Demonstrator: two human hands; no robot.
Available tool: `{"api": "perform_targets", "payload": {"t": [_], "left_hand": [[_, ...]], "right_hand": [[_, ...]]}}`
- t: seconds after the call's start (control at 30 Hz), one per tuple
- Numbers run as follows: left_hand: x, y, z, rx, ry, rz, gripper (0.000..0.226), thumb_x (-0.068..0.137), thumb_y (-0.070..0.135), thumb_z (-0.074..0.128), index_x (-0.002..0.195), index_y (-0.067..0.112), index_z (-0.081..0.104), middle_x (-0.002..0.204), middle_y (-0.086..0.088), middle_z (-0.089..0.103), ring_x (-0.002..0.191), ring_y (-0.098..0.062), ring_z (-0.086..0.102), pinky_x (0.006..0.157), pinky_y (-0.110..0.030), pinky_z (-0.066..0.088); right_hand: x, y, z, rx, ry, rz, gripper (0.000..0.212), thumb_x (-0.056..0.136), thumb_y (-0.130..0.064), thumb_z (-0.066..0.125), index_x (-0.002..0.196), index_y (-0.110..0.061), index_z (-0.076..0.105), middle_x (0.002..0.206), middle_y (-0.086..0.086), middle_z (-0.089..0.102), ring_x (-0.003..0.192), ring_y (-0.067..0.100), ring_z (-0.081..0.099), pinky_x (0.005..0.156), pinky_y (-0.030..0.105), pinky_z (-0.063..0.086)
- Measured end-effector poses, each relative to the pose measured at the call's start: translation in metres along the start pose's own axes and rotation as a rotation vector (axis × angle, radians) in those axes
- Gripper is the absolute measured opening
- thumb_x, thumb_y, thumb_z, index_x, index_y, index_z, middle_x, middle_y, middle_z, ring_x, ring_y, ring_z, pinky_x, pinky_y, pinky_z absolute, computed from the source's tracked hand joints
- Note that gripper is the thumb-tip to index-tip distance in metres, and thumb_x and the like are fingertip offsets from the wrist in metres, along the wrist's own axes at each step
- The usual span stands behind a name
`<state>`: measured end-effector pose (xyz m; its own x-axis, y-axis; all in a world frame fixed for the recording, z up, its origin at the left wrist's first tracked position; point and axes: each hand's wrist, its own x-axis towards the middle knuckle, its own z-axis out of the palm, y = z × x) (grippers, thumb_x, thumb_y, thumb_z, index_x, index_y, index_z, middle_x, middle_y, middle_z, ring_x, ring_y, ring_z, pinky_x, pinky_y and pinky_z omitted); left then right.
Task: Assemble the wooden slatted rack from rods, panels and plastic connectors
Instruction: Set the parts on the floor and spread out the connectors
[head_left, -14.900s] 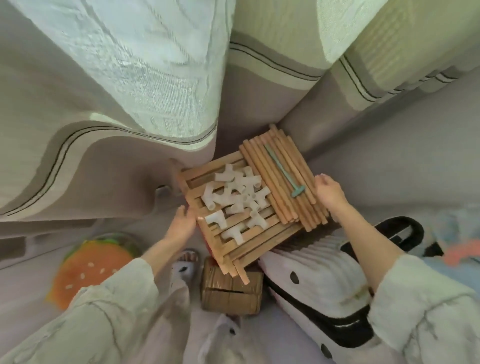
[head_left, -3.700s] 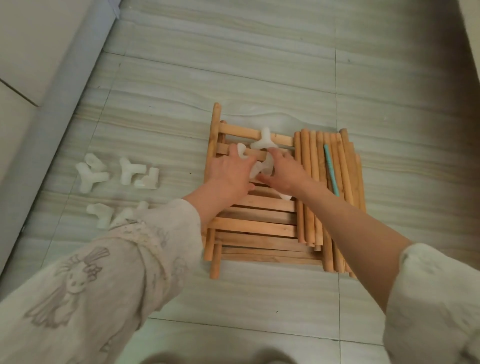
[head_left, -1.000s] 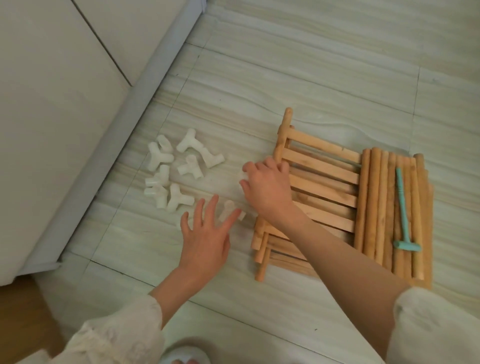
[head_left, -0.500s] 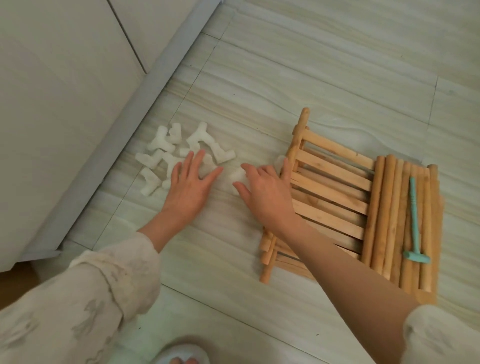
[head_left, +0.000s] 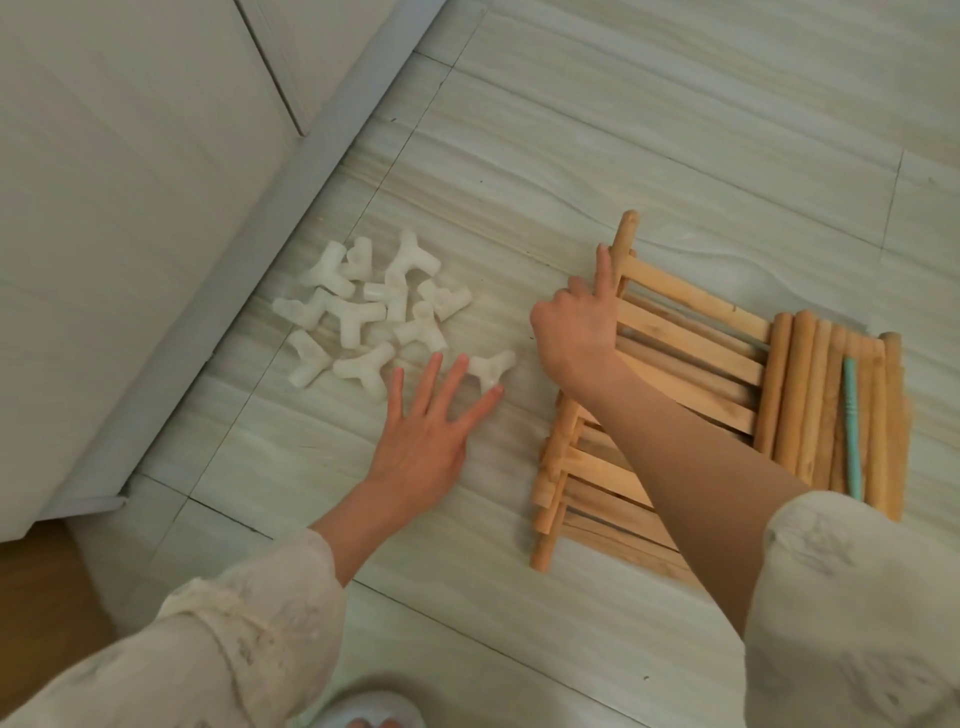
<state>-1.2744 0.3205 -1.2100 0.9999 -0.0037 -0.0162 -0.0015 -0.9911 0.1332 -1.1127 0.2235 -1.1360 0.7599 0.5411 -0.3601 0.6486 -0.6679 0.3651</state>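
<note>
On the tiled floor (head_left: 675, 130), a heap of white plastic connectors (head_left: 371, 312) lies near the skirting, the left hand (head_left: 431, 431) rests flat with fingers spread beside a lone connector (head_left: 491, 366), the right hand (head_left: 576, 325) grips the stacked slatted panels' (head_left: 691, 338) left edge, and rods (head_left: 810, 405) carry a teal tool (head_left: 852, 426) rightmost.

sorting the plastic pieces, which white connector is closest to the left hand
The lone connector lying apart from the pile of connectors, to its right. It sits at the fingertips of the open left hand, between that hand and the slatted panels.
</note>
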Motion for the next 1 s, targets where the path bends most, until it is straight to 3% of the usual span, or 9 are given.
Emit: {"api": "perform_targets", "payload": {"t": [0.1, 0.17, 0.3, 0.4, 0.5, 0.6, 0.77, 0.87, 1.0], "left_hand": [[0.009, -0.009, -0.002, 0.027, -0.026, -0.022, 0.083, 0.071, 0.011, 0.072, 0.141, 0.028, 0.032, 0.147, -0.019, 0.035, 0.137, -0.042, 0.03, 0.104, -0.067, 0.02], [0.017, -0.019, -0.007, 0.01, -0.022, -0.083, 0.078, 0.075, 0.011, 0.067, 0.144, 0.027, 0.032, 0.149, -0.019, 0.033, 0.138, -0.042, 0.027, 0.106, -0.065, 0.015], [0.033, -0.037, -0.018, -0.061, -0.107, -0.198, 0.068, 0.092, 0.009, 0.042, 0.151, 0.029, 0.012, 0.158, -0.015, 0.001, 0.145, -0.034, -0.007, 0.115, -0.049, 0.0], [0.034, -0.04, -0.028, -0.121, -0.08, -0.208, 0.069, 0.09, 0.002, 0.042, 0.15, 0.024, 0.017, 0.157, -0.017, 0.002, 0.145, -0.032, -0.007, 0.115, -0.05, -0.005], [0.023, -0.032, -0.031, -0.168, -0.007, -0.266, 0.067, 0.085, -0.002, 0.047, 0.147, 0.017, 0.03, 0.154, -0.021, 0.014, 0.145, -0.035, 0.004, 0.113, -0.056, -0.001], [0.017, -0.013, -0.036, -0.251, 0.042, -0.256, 0.065, 0.079, -0.006, 0.052, 0.14, 0.01, 0.038, 0.148, -0.026, 0.028, 0.14, -0.042, 0.018, 0.109, -0.061, 0.018], [0.033, 0.038, -0.062, -0.343, 0.076, -0.123, 0.052, 0.081, -0.003, 0.055, 0.131, 0.005, 0.046, 0.142, -0.027, 0.036, 0.135, -0.045, 0.028, 0.103, -0.058, 0.031], [0.039, 0.075, -0.072, -0.325, 0.016, -0.016, 0.046, 0.083, 0.001, 0.055, 0.129, 0.005, 0.049, 0.142, -0.026, 0.036, 0.136, -0.045, 0.026, 0.105, -0.057, 0.03], [0.035, 0.099, -0.07, -0.192, -0.187, 0.144, 0.053, 0.092, 0.014, 0.045, 0.144, 0.015, 0.033, 0.154, -0.017, 0.016, 0.144, -0.036, 0.007, 0.116, -0.05, 0.013]], "right_hand": [[0.002, -0.012, -0.001, 0.292, 0.158, -0.021, 0.019, 0.095, -0.013, 0.044, 0.107, -0.012, 0.057, 0.104, 0.007, 0.062, 0.107, 0.028, 0.055, 0.112, 0.045, 0.019], [0.006, -0.022, -0.007, 0.705, 0.152, 0.052, 0.028, 0.098, -0.018, 0.044, 0.123, -0.008, 0.051, 0.115, 0.012, 0.06, 0.106, 0.031, 0.057, 0.092, 0.036, 0.039], [0.011, -0.027, -0.011, 1.424, -0.021, 0.163, 0.047, 0.098, -0.021, 0.046, 0.143, -0.011, 0.035, 0.143, 0.01, 0.044, 0.133, 0.022, 0.039, 0.105, 0.027, 0.03], [0.001, -0.024, -0.008, 1.416, -0.079, 0.1, 0.051, 0.1, -0.017, 0.04, 0.148, -0.014, 0.025, 0.151, 0.004, 0.034, 0.139, 0.02, 0.03, 0.108, 0.022, 0.022], [-0.015, -0.017, -0.007, 1.412, -0.045, 0.113, 0.044, 0.1, -0.016, 0.039, 0.144, -0.014, 0.034, 0.146, 0.003, 0.042, 0.131, 0.018, 0.042, 0.096, 0.011, 0.026], [-0.043, -0.006, -0.005, 1.449, 0.002, 0.13, 0.035, 0.099, -0.015, 0.04, 0.133, -0.014, 0.049, 0.136, 0.003, 0.051, 0.116, 0.02, 0.055, 0.103, 0.031, 0.04], [-0.113, 0.05, 0.009, 1.176, 0.041, 0.097, 0.028, 0.097, -0.011, 0.044, 0.122, -0.01, 0.058, 0.117, 0.004, 0.06, 0.103, 0.019, 0.057, 0.085, 0.022, 0.04], [-0.158, 0.086, 0.035, 1.043, 0.06, 0.24, 0.03, 0.097, -0.016, 0.045, 0.125, -0.013, 0.055, 0.117, 0.002, 0.06, 0.103, 0.016, 0.056, 0.088, 0.027, 0.044], [-0.191, 0.13, 0.092, 0.845, 0.101, 0.662, 0.032, 0.096, -0.017, 0.042, 0.126, -0.007, 0.051, 0.121, 0.013, 0.056, 0.108, 0.029, 0.054, 0.09, 0.04, 0.048]]}}
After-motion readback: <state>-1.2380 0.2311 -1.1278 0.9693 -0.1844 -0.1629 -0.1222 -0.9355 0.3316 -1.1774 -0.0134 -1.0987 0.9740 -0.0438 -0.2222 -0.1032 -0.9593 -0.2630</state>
